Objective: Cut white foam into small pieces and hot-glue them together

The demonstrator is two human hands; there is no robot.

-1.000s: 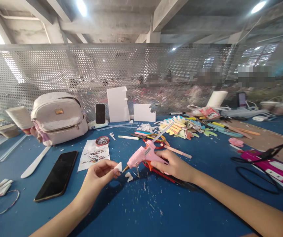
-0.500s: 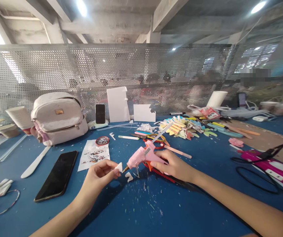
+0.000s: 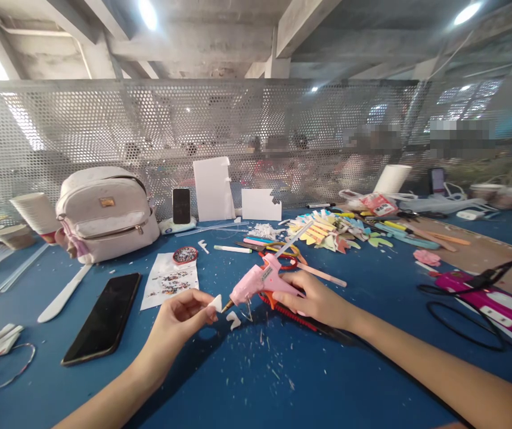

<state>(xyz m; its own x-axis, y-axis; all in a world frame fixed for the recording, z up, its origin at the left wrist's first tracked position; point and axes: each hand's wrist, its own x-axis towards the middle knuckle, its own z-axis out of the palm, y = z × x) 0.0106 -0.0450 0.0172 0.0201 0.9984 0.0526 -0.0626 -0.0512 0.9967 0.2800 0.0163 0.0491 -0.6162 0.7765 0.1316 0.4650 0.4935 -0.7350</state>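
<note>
My right hand (image 3: 307, 298) is closed around the handle of a pink glue gun (image 3: 251, 285), with a clear glue stick (image 3: 294, 241) poking out of its back. The nozzle (image 3: 227, 306) points left and meets, or nearly meets, a small white piece (image 3: 216, 302) pinched between the thumb and fingers of my left hand (image 3: 187, 316). I cannot tell whether the two touch. Just below the nozzle, a curved white scrap (image 3: 233, 320) lies on the blue table (image 3: 256, 381). Under the gun is something red and ridged (image 3: 298, 316), partly hidden by my right hand.
Left of my hands lie a black phone (image 3: 102, 319) and a paper (image 3: 166, 277) with beads. A pale backpack (image 3: 106, 214) stands behind. Coloured paper cutouts (image 3: 327, 229) and scissors (image 3: 298, 262) lie beyond the gun. A magenta power strip (image 3: 490, 301) with cable is at right.
Hardly anything differs. Both hands keep their places, and the glue gun's nozzle stays at the white piece.
</note>
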